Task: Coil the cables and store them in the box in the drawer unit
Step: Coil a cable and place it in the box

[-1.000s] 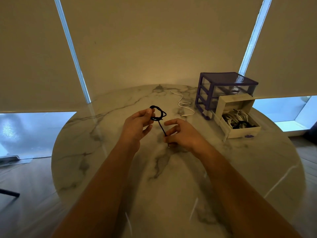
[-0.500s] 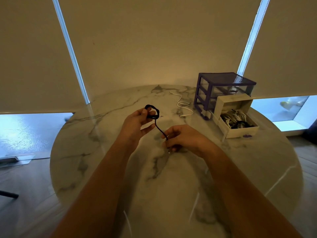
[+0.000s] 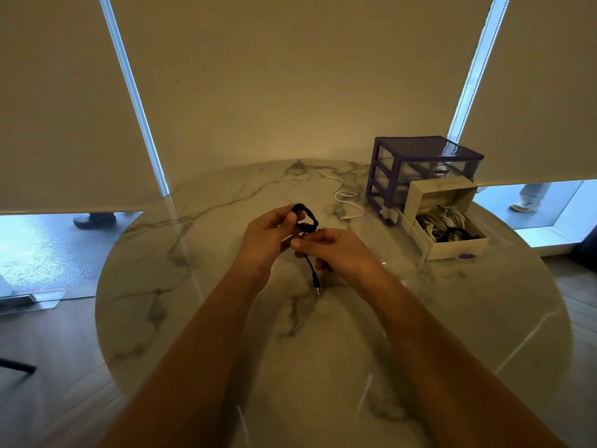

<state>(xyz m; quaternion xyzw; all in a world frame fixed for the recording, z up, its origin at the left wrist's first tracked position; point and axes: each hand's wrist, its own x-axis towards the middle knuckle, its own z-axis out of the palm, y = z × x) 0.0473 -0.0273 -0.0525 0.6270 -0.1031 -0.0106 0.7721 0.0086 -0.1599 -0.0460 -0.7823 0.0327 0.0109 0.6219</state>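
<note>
Coiling black cable (image 3: pixel 307 221): left hand (image 3: pixel 268 237) pinching coil, right hand (image 3: pixel 336 250) pinching loose tail. Next: wrap tail, drop in box (image 3: pixel 452 247).

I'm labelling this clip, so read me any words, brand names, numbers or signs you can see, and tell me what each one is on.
No readable text anywhere in the head view.
White box in the purple drawer unit: no print can be made out.
Purple mark on the drawer's front: a small blurred shape, not legible as letters.
Black cable, white cable, marble table: no markings visible.
</note>
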